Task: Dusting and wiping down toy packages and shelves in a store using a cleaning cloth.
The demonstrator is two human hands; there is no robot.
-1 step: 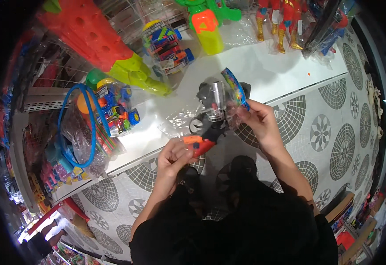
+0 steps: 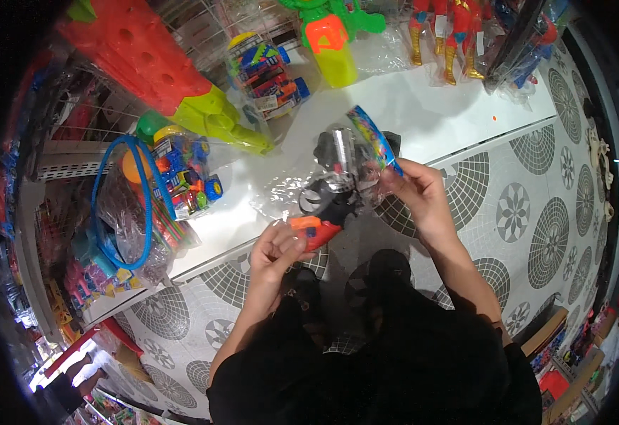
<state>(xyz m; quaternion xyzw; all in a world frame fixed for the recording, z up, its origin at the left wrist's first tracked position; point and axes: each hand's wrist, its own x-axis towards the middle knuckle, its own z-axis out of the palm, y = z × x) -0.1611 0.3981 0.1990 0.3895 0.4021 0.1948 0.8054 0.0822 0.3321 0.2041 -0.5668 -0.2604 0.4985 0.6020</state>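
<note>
Between my two hands hangs a bagged toy (image 2: pixel 332 203) in clear crinkled plastic. It has a black body, a shiny silver cylinder (image 2: pixel 343 150) and a red and orange end; it looks like a toy gun, though glare hides part of its shape. My left hand (image 2: pixel 276 249) pinches the red and orange end, fingers closed. At the top right of the bag, my right hand (image 2: pixel 417 193) grips the lower end of the colourful blue header card (image 2: pixel 374 137) and the plastic beside it.
Beyond my hands runs a white shelf (image 2: pixel 423 113). On it stand a large red and yellow-green toy (image 2: pixel 146 64), bagged toy trucks (image 2: pixel 267 74), a green and orange toy (image 2: pixel 329 42), and red and gold figures (image 2: pixel 458 39). A blue hose-like loop (image 2: pixel 97 205) lies left. Patterned floor tiles (image 2: pixel 515 212) extend right.
The header card has tipped slightly to the left and shows more of its face. The toy has shifted a little left. Both hands keep their hold.
</note>
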